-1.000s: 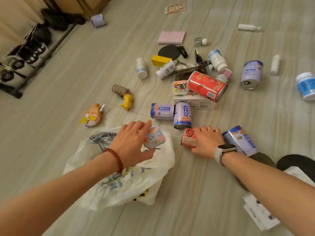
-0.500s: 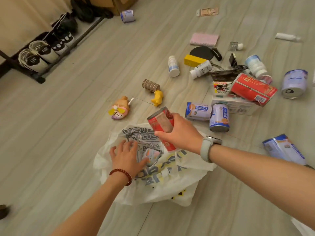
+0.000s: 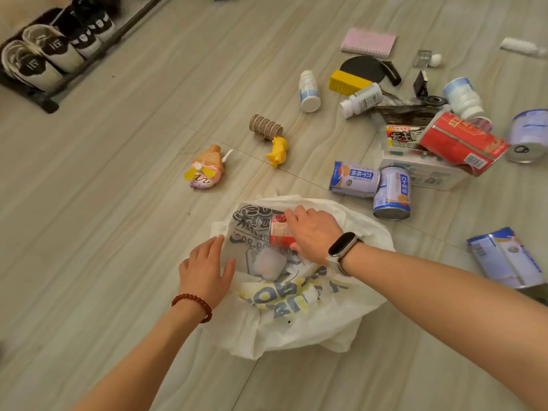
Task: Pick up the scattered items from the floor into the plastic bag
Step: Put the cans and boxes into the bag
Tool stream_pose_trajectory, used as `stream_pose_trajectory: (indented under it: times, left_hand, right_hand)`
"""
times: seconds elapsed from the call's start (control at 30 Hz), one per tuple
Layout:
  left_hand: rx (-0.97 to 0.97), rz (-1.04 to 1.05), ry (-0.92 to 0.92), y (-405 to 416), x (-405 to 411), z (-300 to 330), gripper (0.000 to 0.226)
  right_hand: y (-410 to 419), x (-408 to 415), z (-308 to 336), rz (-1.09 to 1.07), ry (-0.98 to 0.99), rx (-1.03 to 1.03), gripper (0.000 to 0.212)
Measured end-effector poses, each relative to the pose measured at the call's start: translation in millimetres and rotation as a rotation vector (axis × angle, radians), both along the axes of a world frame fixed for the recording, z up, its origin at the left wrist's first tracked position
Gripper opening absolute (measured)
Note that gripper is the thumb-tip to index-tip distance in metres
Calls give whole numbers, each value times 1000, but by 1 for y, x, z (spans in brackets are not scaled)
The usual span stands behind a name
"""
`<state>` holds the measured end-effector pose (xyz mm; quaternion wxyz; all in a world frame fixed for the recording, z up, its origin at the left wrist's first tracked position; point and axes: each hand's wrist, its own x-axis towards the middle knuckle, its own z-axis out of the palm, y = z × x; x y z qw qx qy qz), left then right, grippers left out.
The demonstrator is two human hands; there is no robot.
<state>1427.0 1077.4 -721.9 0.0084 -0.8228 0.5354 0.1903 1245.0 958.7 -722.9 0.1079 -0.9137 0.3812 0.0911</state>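
The thin, crinkled white bag [image 3: 296,318] is lying on the smooth grey-grained floor [image 3: 118,232], its printed film slumping in soft folds. The right hand [image 3: 314,232] is reaching into it, fingers curling round a small red can [image 3: 278,231], a cylinder with a glossy label, lying on its side inside the bag's mouth. The left hand [image 3: 204,271] is lying flat on the bag's left edge, fingers straight and slightly apart. Just beside it, a pale rounded item [image 3: 268,264] is showing dimly through the film.

Beyond the bag, two blue cans [image 3: 391,192] are lying touching, near a white box [image 3: 424,175] with a big red can [image 3: 462,142] leaning on it. A yellow toy [image 3: 278,151] is lying beside a ribbed brown roll [image 3: 265,128], a pink toy [image 3: 206,170] to their left. A blue carton [image 3: 504,258] is lying well apart on the right.
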Motion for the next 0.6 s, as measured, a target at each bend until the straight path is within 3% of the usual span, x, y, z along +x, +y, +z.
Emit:
stream_pose_trajectory:
  times: [0.2,0.3,0.4,0.5,0.6]
  left_hand:
    - [-195,-33,-56,-31,-35,9,46]
    - [-267,-91,-15,-55,-54,18,44]
    - [-256,-220,-7,-86,-71,25,49]
    - [-199,-349,14,-119,-89,31,54]
    - [-104,-440,34,-148,-106,29,63]
  right_hand:
    - [-3,-45,5,-8,-58,131,54]
    - [-7,-67,13,-39,-146,41,44]
    - [-20,-92,15,-429,-233,-23,42]
    - [-39,-116,8,-920,-277,75,55]
    - [-49,-128,-6,-1077,-306,230,70]
